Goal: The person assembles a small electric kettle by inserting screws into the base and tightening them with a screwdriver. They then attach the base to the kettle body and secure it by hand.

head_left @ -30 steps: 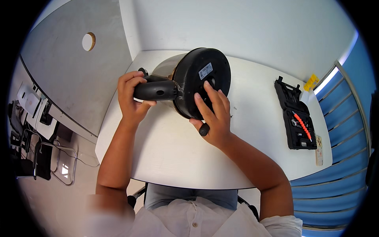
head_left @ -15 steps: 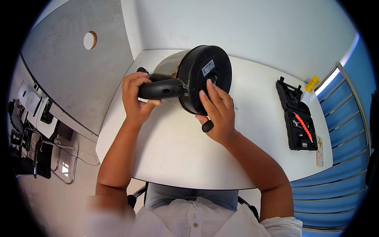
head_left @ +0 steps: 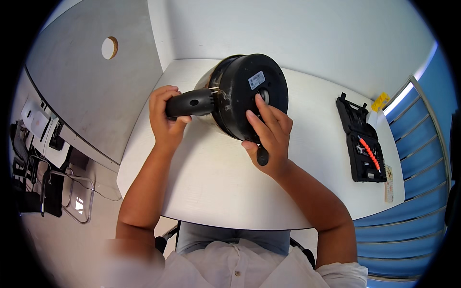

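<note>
An electric kettle [head_left: 229, 115] lies tipped on its side over the table, its round black base [head_left: 276, 77] with a pale label turned toward me. My left hand [head_left: 165, 113] is closed around the black handle [head_left: 189, 102]. At the handle's lower end a narrow gap shows against the kettle, with thin prongs at its edge. My right hand [head_left: 271, 137] presses its fingertips on the base near the round centre socket [head_left: 263, 96], thumb at the rim. A short black rounded grip [head_left: 262, 156] sticks out of that hand; its other end is hidden.
On the right of the white table [head_left: 211, 192] lies an open black tool case [head_left: 365, 156] with an orange-red flexible shaft [head_left: 369, 153]. Beside it are a pale remote control [head_left: 389, 185] and a yellow item [head_left: 380, 102]. A grey partition [head_left: 96, 81] stands left, a metal railing [head_left: 425, 139] right.
The kettle has turned and shifted slightly right. Its handle has swung, and the gap at its lower end shows more clearly. My right hand has moved along with the base.
</note>
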A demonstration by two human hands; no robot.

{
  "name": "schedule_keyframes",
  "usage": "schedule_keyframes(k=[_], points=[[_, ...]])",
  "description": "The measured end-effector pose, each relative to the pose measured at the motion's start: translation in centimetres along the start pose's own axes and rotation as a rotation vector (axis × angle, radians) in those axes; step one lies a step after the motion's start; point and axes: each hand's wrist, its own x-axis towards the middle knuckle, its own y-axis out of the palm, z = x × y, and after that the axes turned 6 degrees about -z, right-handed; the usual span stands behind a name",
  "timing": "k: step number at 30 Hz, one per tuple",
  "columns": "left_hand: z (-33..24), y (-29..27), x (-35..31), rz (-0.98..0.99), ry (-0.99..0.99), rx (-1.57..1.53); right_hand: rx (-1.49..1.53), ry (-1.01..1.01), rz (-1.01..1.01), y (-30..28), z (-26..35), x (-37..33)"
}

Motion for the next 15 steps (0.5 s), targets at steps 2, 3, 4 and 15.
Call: schedule_keyframes(k=[2, 3, 4, 15], points=[[-0.1, 0.0, 0.1, 0.004, 0.006, 0.014, -0.004, 0.044, -0.006, -0.1, 0.4, 0.5], [-0.1, 0.1, 0.1, 0.002, 0.006, 0.006, -0.006, 0.065, -0.010, -0.1, 0.5, 0.7], [-0.2, 0.1, 0.1, 0.000, 0.006, -0.001, -0.003, 0.075, -0.017, -0.2, 0.5, 0.8], [0.0, 0.3, 0.0, 0.005, 0.017, -0.020, -0.051, 0.044, 0.027, -0.4, 1.3, 1.0]])
